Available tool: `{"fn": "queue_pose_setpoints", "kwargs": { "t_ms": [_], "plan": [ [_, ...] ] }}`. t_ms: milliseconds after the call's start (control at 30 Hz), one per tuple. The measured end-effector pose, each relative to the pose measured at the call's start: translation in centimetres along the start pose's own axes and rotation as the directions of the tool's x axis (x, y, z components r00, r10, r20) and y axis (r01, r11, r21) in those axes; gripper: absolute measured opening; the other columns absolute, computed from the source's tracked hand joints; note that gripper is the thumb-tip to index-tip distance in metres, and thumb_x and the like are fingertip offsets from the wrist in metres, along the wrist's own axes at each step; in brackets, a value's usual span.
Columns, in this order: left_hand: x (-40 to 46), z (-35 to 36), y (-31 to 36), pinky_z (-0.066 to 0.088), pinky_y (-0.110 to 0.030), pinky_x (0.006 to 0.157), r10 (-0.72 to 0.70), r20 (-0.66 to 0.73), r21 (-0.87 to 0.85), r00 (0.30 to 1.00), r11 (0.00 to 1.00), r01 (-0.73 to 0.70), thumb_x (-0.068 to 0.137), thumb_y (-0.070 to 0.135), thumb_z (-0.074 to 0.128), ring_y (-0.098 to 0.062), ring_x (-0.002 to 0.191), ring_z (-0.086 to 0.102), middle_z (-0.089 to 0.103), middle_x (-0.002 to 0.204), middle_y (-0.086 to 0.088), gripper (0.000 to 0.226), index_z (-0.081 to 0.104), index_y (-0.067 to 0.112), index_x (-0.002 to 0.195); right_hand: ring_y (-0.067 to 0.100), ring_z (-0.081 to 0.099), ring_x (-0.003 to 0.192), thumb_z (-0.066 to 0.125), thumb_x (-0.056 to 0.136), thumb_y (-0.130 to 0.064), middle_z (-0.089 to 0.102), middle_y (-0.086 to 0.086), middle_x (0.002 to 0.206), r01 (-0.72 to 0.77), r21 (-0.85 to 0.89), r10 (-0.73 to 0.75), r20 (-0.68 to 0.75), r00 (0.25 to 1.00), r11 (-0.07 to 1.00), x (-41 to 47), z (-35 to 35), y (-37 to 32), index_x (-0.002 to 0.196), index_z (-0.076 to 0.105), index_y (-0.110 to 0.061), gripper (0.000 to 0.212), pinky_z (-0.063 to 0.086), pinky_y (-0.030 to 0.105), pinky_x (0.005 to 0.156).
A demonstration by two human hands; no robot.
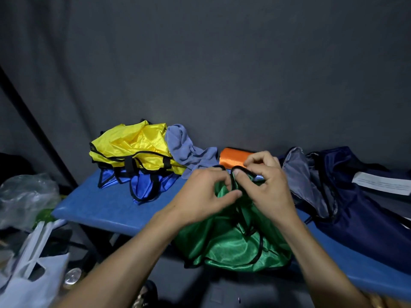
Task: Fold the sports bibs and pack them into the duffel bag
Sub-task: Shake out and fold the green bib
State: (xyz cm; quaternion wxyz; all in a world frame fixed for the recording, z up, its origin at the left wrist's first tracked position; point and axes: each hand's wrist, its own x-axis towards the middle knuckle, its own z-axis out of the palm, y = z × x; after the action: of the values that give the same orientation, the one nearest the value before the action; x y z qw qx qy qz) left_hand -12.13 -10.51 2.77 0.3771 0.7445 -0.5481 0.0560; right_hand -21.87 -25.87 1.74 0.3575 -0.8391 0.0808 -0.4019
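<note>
A shiny green bib (231,243) with black trim hangs over the front edge of the blue bench (106,205). My left hand (200,196) grips its bunched top. My right hand (264,183) pinches the black trim just beside it. A yellow bib (133,143) lies crumpled on a blue bib (144,181) at the back left. A rolled orange bib (233,157) lies behind my right hand, partly hidden. The navy duffel bag (355,207) lies open on the right, showing its grey lining.
A grey-blue cloth (189,150) lies between the yellow bib and the orange roll. White paper (382,183) rests on the bag's far side. Plastic bags (26,196) and clutter fill the floor at the left. A dark curtain (222,63) hangs behind the bench.
</note>
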Motion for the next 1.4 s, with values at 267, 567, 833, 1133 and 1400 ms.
{"fn": "queue_pose_setpoints", "kwargs": {
  "t_ms": [267,567,833,1133,1400],
  "plan": [
    [-1.4,-1.0,0.2,0.039,-0.034,0.117,0.154,0.16,-0.327,0.975,0.94,-0.094,0.082,0.008,0.08,-0.006,0.053,0.053,0.062,0.058,0.009,0.023,0.069,0.007,0.062,0.004,0.034,0.147,0.07,0.078,-0.025,0.058,-0.014,0.144,-0.301,0.37,0.055,0.548,0.834,0.879,0.5,-1.0,2.4,0.062,0.064,0.0,0.03,0.019,0.043,0.122],
    [-2.0,-2.9,-0.9,0.042,-0.033,0.115,0.125,0.196,-0.269,0.973,0.961,-0.069,0.077,0.005,0.075,-0.011,0.059,0.063,0.057,0.055,0.003,0.024,0.062,0.01,0.057,0.038,0.039,0.068,0.072,0.083,-0.029,0.044,0.032,0.072,-0.419,0.287,0.083,0.734,0.674,0.861,0.2,-1.5,0.6,0.074,0.059,0.015,0.047,0.029,0.043,0.07],
    [-1.9,-5.4,-2.3,0.053,-0.036,0.078,0.001,0.323,-0.142,0.946,0.989,0.048,0.088,0.043,0.077,-0.014,0.077,0.068,0.071,0.082,0.014,0.02,0.074,0.024,0.079,0.041,0.036,0.064,0.07,0.094,-0.028,0.038,0.029,0.072,-0.335,0.348,0.066,0.601,0.797,0.876,0.3,-2.3,1.2,0.065,0.047,0.011,0.054,0.032,0.046,0.066],
    [-2.0,-4.0,-3.6,0.05,-0.036,0.074,-0.066,0.33,-0.025,0.942,0.997,0.079,0.082,0.038,0.061,-0.013,0.081,0.065,0.067,0.09,0.018,0.009,0.069,0.034,0.081,0.015,0.045,0.065,0.063,0.091,-0.012,0.046,0.011,0.067,-0.246,0.51,-0.001,0.436,0.9,0.824,0.5,-2.3,-0.4,0.058,0.059,0.0,0.035,0.036,0.026,0.066],
    [-2.4,-8.3,-6.4,0.043,-0.019,0.065,-0.183,-0.141,-0.044,0.973,0.983,0.179,0.07,0.04,0.056,-0.003,0.069,0.06,0.068,0.074,0.01,0.019,0.065,0.023,0.066,0.014,0.032,0.059,0.068,0.089,-0.013,0.033,-0.002,0.062,-0.22,0.4,0.002,0.477,0.879,0.89,0.8,-3.9,1.3,0.053,0.037,-0.001,0.049,0.029,0.027,0.064]
  ]
}}
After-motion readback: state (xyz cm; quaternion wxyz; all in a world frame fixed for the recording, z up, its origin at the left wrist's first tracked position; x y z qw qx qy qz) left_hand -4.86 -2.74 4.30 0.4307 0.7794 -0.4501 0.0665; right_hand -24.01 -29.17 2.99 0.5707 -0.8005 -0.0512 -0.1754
